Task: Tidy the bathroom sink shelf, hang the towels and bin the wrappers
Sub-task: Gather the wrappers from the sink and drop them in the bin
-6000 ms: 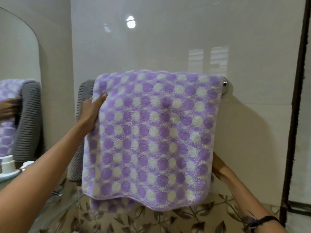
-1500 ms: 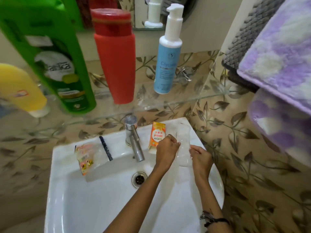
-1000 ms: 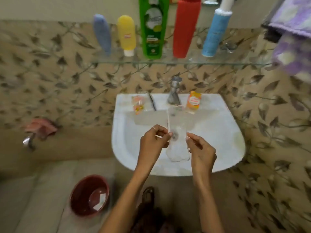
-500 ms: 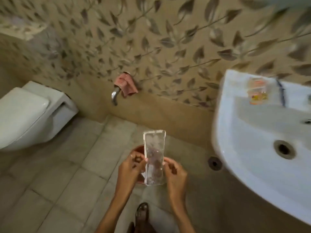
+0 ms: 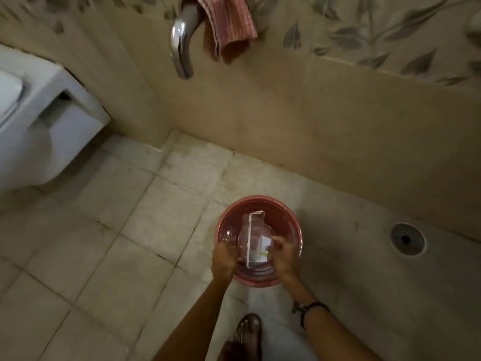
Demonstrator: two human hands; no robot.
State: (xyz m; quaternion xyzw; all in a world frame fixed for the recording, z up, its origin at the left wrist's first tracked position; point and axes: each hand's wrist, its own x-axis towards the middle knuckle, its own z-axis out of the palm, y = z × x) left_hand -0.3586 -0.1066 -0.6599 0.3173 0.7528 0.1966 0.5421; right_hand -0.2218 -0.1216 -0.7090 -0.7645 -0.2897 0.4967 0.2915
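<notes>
A round red bin (image 5: 283,212) stands on the tiled floor below me. Over its mouth I hold a clear plastic wrapper (image 5: 253,237), folded along its length. My left hand (image 5: 225,257) pinches the wrapper's left side at the bin's near-left rim. My right hand (image 5: 282,252) pinches its right side, above the bin's near-right rim. A white scrap of paper lies inside the bin, partly hidden by the wrapper. The sink, shelf and towels are out of view.
A white toilet (image 5: 39,126) hangs at the left. A chrome wall tap (image 5: 181,40) with a reddish cloth (image 5: 229,27) draped on it is at the top. A floor drain (image 5: 406,238) sits at the right. My sandalled foot (image 5: 247,332) is just behind the bin.
I have turned from the sink down to the floor. Both hands carried the clear wrapper lower, from above the floor to right over the bin, and it is now folded.
</notes>
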